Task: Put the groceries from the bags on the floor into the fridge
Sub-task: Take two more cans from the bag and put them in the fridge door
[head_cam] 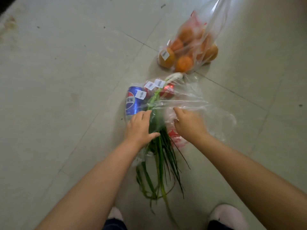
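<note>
Both hands reach into the near clear plastic bag (pixel 186 97), the left hand (pixel 141 125) spread on the green scallions (pixel 159 156), the right hand (pixel 187 123) curled in the film, everything seemingly still bagged on the grey tiled floor (pixel 66 80), including the bagged oranges (pixel 184 63).

Before me on the floor: clear bag (pixel 191 95) holding blue can (pixel 132 101), green onions (pixel 159 146), red fruit (pixel 167 92); beyond it, bag of oranges (pixel 189 48).
</note>
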Available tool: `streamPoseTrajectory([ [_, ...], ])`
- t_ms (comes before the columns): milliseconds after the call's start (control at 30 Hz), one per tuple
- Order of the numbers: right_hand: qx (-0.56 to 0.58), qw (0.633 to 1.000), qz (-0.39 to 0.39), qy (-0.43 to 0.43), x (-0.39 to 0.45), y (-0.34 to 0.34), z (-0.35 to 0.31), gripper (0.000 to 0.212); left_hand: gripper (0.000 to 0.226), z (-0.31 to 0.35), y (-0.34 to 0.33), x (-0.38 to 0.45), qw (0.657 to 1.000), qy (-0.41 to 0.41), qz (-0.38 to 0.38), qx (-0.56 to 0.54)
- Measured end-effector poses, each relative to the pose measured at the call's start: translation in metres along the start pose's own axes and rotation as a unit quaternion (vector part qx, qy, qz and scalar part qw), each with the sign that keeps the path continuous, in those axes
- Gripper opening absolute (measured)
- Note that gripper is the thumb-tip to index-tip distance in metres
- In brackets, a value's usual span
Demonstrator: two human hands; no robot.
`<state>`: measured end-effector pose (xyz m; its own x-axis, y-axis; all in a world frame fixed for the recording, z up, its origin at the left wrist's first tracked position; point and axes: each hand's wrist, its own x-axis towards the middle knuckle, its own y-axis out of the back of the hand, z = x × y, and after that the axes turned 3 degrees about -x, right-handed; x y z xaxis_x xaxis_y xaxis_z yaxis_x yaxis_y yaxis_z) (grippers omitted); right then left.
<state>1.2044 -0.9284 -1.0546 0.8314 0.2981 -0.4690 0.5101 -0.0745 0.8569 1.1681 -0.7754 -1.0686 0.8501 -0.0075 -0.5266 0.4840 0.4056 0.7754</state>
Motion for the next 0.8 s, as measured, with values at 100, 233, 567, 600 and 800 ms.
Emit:
streamPoseTrajectory([
  [100,-0.072,0.995,0.001,0.063,0.033,-0.017,0.017,0.043,0.059,-0.016,-0.008,0.035,0.995,-0.044,0.044,0.078],
  [233,-0.185,0.969,-0.04,0.156,0.068,-0.02,0.022,0.053,0.03,-0.039,0.002,0.061,0.974,-0.16,0.146,0.064],
  [567,-0.018,0.987,0.087,0.135,0.102,0.001,0.016,0.044,0.063,-0.074,0.025,0.076,0.946,-0.158,0.258,0.116],
  [600,0.001,0.987,0.093,0.131,0.105,0.005,0.013,0.044,0.055,-0.074,0.029,0.077,0.935,-0.179,0.273,0.141],
  [800,0.309,0.932,0.185,0.041,0.117,0.021,0.012,0.03,0.015,-0.088,0.016,0.09,0.771,-0.437,0.365,0.285],
])
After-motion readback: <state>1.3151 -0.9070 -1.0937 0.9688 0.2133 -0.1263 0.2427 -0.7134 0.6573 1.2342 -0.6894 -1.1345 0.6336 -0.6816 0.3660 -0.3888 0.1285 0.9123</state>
